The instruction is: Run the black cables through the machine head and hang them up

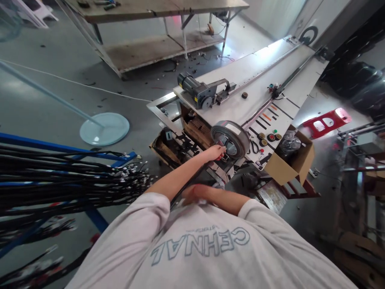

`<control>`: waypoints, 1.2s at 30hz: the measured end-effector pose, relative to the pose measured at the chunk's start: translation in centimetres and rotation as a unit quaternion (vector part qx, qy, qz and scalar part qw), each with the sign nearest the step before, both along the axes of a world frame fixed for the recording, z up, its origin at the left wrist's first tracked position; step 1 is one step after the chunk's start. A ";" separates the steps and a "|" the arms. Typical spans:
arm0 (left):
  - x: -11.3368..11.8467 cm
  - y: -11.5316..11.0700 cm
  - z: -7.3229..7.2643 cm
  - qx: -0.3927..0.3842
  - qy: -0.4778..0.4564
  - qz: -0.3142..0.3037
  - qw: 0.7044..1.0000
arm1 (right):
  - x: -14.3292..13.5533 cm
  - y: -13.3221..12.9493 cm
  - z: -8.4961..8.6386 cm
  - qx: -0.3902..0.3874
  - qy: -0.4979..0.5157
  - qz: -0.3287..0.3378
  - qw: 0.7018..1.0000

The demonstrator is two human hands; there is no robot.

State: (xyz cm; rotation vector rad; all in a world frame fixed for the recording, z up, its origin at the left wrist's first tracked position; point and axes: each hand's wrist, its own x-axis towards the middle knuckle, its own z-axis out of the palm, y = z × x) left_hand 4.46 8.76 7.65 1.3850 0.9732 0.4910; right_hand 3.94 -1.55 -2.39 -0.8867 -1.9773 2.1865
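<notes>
My left hand (217, 153) reaches out to the near side of a large grey-black wheel-shaped ring (231, 138) at the bench's near end. Its fingers are pinched together beside some red parts. A long black cable (197, 176) runs from this hand back under my left forearm toward my body. Low in front of my shirt, my right hand (192, 194) is crossed over to the left, close to that cable. Motion smears its fingers, so their grip cannot be made out.
A motor (192, 88) sits on the long white bench (255, 76), with tape rolls (263, 138) and scissors (254, 145) near the ring. At right stands a cardboard box (282, 168). Black cable bundles (75, 174) hang on a blue rack at left. A round pale stand base (104, 128) is on the floor.
</notes>
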 end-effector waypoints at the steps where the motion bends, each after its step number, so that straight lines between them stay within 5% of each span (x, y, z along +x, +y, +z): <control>1: -0.5 -0.8 -0.3 0.014 0.007 -0.006 1.000 | 2.7 0.9 0.7 -0.039 -0.010 -0.031 0.999; 5: -5.3 -5.3 -1.9 0.136 0.074 0.012 0.988 | 12.5 4.5 4.4 -0.139 0.065 -0.213 0.965; 8: -8.8 -8.7 -2.2 0.158 0.127 0.076 0.976 | 14.9 6.8 7.0 -0.222 0.218 -0.480 0.820; 9: -9.9 -9.7 -2.1 0.141 0.130 0.091 0.977 | 14.6 7.5 7.7 -0.242 0.251 -0.535 0.770; 11: -11.9 -11.3 -1.6 0.046 0.092 0.062 0.993 | 13.2 8.5 8.9 -0.262 0.270 -0.573 0.728; 13: -13.3 -12.2 -1.2 -0.124 0.000 -0.040 0.991 | 11.2 8.7 9.7 -0.257 0.261 -0.576 0.731; 15: -13.5 -12.0 -0.8 -0.276 -0.106 -0.127 0.947 | 9.3 8.0 10.2 -0.235 0.248 -0.569 0.748; 17: -12.2 -11.0 -0.8 -0.340 -0.193 -0.118 0.913 | 8.2 6.6 10.6 -0.222 0.237 -0.553 0.767; 20: -8.8 -9.3 -1.1 -0.341 -0.258 -0.057 0.902 | 8.4 5.2 10.9 -0.257 0.218 -0.494 0.801; 22: -7.7 -9.2 -1.1 -0.335 -0.253 -0.079 0.904 | 9.6 5.4 10.8 -0.270 0.230 -0.489 0.797; 26: -11.0 -10.9 -0.7 -0.298 -0.139 -0.153 0.932 | 12.6 6.8 9.5 -0.251 0.223 -0.566 0.753; 28: -14.3 -11.5 -0.6 -0.278 -0.036 -0.170 0.945 | 13.1 6.7 8.8 -0.280 0.146 -0.534 0.784; 32: -18.8 -10.1 -0.5 -0.269 0.048 -0.162 0.948 | 10.8 4.0 8.2 -0.337 0.056 -0.348 0.873; 34: -18.3 -8.5 -0.6 -0.266 0.006 -0.127 0.956 | 9.1 2.5 8.4 -0.347 0.043 -0.244 0.904; 36: -15.3 -7.1 -0.8 -0.266 -0.053 -0.089 0.958 | 8.3 1.9 8.9 -0.303 0.041 -0.179 0.935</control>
